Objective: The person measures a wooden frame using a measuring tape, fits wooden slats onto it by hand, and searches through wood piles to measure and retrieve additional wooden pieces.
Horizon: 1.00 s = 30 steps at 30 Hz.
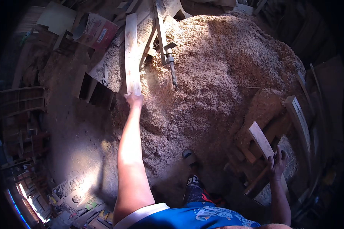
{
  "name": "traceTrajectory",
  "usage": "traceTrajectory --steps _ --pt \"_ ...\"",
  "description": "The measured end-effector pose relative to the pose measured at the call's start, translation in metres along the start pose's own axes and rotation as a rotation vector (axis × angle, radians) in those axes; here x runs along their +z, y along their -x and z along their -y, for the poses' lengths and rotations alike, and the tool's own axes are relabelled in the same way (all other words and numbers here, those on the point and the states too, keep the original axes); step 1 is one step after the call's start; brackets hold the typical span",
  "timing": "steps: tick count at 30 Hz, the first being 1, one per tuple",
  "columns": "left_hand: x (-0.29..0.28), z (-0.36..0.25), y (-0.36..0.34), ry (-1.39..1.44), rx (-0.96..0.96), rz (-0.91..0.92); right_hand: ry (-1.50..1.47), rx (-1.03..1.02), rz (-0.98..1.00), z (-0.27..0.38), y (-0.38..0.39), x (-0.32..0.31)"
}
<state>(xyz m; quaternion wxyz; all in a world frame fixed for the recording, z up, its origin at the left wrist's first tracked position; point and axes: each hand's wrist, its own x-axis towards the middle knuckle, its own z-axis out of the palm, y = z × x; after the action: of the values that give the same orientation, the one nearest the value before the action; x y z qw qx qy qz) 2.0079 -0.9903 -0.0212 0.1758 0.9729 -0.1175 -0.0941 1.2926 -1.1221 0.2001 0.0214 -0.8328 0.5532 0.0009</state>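
Observation:
A long, pale wooden board (131,53) stretches away from me, partly in bright sunlight. My left hand (134,100) is closed on its near end, with that arm held straight out. At the lower right, my right hand (278,164) is beside the near end of a shorter wooden piece (260,139). Its fingers are spread, and the thumb side overlaps that end; a firm grip on the wood does not show. Just right of the long board, a metal screw clamp (171,63) is fixed along a wooden beam (160,32).
A large heap of wood shavings (214,65) covers the middle and far right. Stacked timber (298,118) lines the right side. A worn cardboard box (97,32) stands at far left, near dark metal ducting (91,87). My sandalled foot (189,156) is at the heap's near edge.

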Motion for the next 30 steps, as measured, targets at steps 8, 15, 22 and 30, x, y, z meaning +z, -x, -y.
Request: traceTrajectory --steps 8,15,22,30 --pt "-0.023 0.003 0.106 0.138 -0.099 0.157 -0.028 -0.027 -0.033 0.005 -0.001 -0.008" --pt "-0.074 -0.001 0.154 0.848 -0.152 0.518 -0.056 -0.027 -0.065 0.01 0.0 -0.013" --pt "-0.097 -0.012 0.158 1.626 -0.414 0.82 -0.039 0.004 -0.059 0.014 0.004 -0.02" --pt "-0.103 -0.043 0.161 1.318 -0.414 0.604 -0.048 0.039 -0.053 0.018 0.007 -0.026"
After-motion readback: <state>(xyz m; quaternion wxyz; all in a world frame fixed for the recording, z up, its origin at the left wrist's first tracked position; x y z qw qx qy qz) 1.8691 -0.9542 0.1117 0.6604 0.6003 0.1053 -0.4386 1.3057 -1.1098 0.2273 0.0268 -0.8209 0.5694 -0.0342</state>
